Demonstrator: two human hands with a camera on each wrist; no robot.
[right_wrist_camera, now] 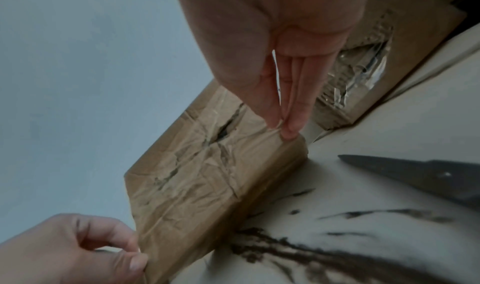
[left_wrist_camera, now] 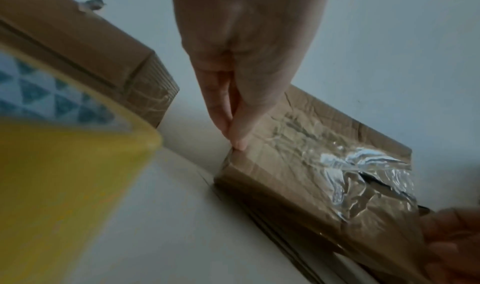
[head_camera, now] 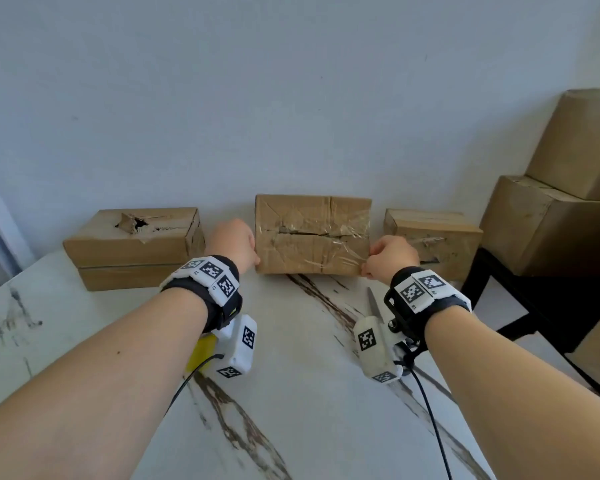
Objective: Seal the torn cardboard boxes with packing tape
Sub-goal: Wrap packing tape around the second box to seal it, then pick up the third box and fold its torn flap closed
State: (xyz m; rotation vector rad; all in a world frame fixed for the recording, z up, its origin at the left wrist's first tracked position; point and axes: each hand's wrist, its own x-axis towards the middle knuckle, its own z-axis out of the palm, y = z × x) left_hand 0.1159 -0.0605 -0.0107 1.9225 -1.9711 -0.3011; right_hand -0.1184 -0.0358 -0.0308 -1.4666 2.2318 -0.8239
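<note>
The middle cardboard box [head_camera: 312, 233] stands against the wall, its split face covered by wrinkled clear tape [head_camera: 347, 237]. My left hand [head_camera: 236, 244] pinches the box's left edge between thumb and finger [left_wrist_camera: 236, 140]. My right hand [head_camera: 385, 258] pinches the crinkled tape end at the box's lower right corner [right_wrist_camera: 283, 128]. The dark tear [right_wrist_camera: 223, 130] still shows under the film. A box with a ragged hole [head_camera: 132, 244] sits to the left, and a smaller taped box [head_camera: 433, 237] to the right.
Scissors [head_camera: 373, 303] lie on the marble table [head_camera: 291, 393] just below my right wrist, blade [right_wrist_camera: 415, 175] pointing at the box. A yellow tape roll [head_camera: 201, 351] sits under my left wrist. Larger boxes [head_camera: 551, 220] are stacked on a black stand [head_camera: 499, 289] at the right.
</note>
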